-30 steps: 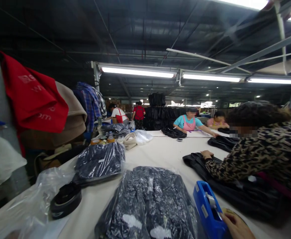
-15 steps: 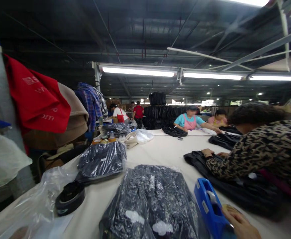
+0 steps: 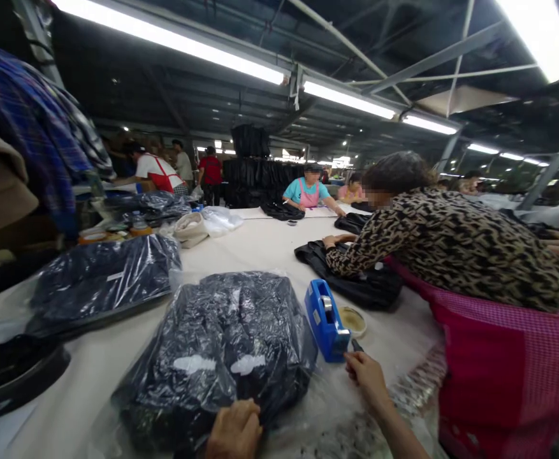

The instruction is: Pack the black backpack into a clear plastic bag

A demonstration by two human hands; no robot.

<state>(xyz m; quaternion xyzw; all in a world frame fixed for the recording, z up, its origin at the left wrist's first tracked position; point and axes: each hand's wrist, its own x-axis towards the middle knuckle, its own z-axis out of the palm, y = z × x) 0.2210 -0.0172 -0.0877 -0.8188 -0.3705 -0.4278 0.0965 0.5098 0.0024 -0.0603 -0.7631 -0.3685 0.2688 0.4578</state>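
Note:
A clear plastic bag (image 3: 241, 319) with folded black clothing inside lies in front of me; two white patches show through it. My left hand (image 3: 235, 430) is closed at the bag's near edge, its fingers curled on the plastic. To the right of the bag stands a blue tape dispenser (image 3: 326, 322) with a roll in it. My right hand (image 3: 368, 376) pinches at the dispenser's near, cutting end, where the tape comes off; the strip itself is too thin to see clearly. Beside the dispenser lies a round yellowish tape roll (image 3: 353, 320).
Another bagged black garment (image 3: 111, 280) lies to the left, with a black tape roll (image 3: 18, 376) nearer me. On the right, a co-worker in a patterned top (image 3: 442, 236) leans over a black garment (image 3: 355, 280). Loose clear plastic (image 3: 417, 389) hangs by the near edge.
The view has swung right and down. My left hand has come into view on the bag. My right hand has moved from the dispenser's side to its cutting end.

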